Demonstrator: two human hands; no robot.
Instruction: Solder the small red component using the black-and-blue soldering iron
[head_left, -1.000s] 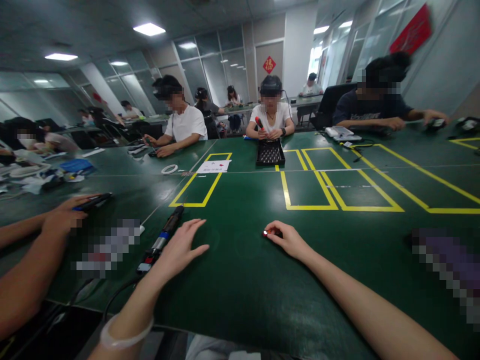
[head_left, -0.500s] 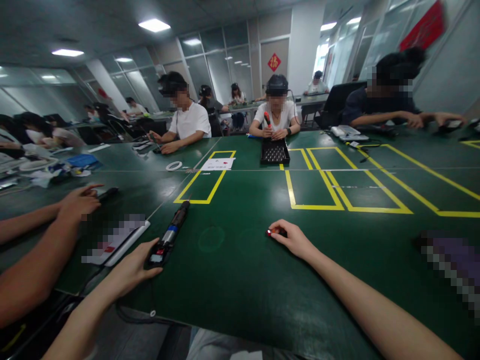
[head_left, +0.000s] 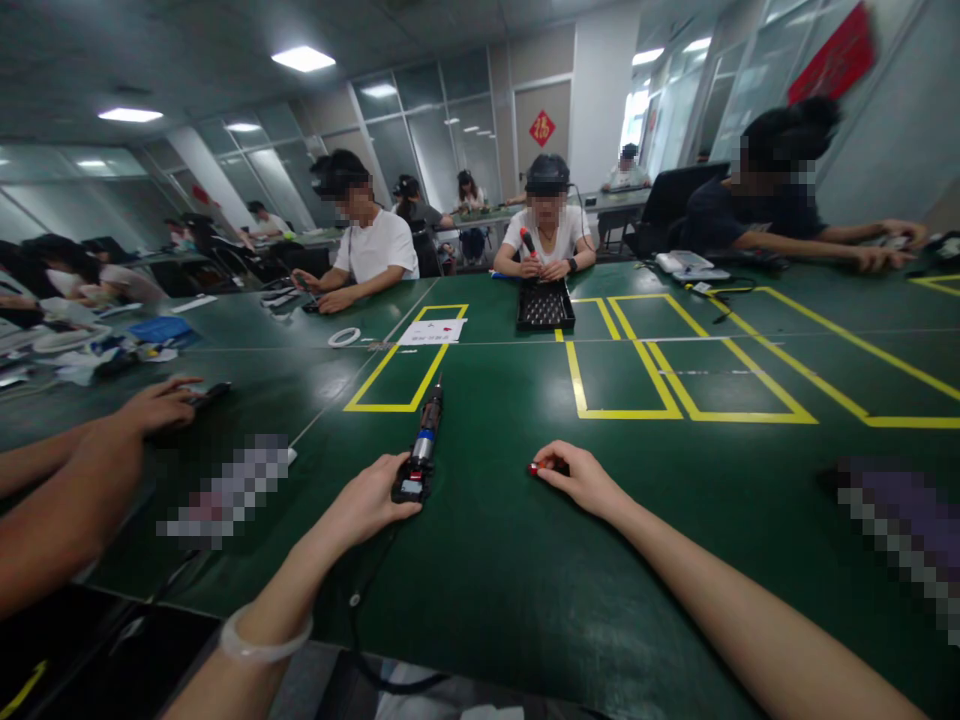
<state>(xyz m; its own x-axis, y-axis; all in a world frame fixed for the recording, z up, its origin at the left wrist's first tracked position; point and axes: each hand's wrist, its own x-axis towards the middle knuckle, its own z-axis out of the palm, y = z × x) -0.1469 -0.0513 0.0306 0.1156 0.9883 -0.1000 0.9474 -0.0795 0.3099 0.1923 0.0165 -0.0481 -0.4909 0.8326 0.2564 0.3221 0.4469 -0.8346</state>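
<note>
My left hand (head_left: 367, 502) grips the rear end of a corded electric screwdriver (head_left: 425, 443) with a black, silver and blue body. Its thin bit points away from me, towards a yellow tape outline, and a dark cord trails from the back over the near table edge. To the right, my right hand (head_left: 583, 482) is closed in a pinch just over the green table. A small red and black piece (head_left: 534, 467) sticks out at its fingertips; most of it is hidden by the fingers, so its kind is unclear.
The green table (head_left: 480, 560) carries yellow tape outlines (head_left: 630, 413), a white paper (head_left: 433, 332) and a roll of white tape (head_left: 345, 337). A co-worker's hands (head_left: 161, 403) are at the left. Across the table, another person sits behind a black tray (head_left: 545, 306).
My left hand has carried the electric screwdriver to the right, nearer my right hand, and its bit now points more straight ahead. My right hand has hardly moved.
</note>
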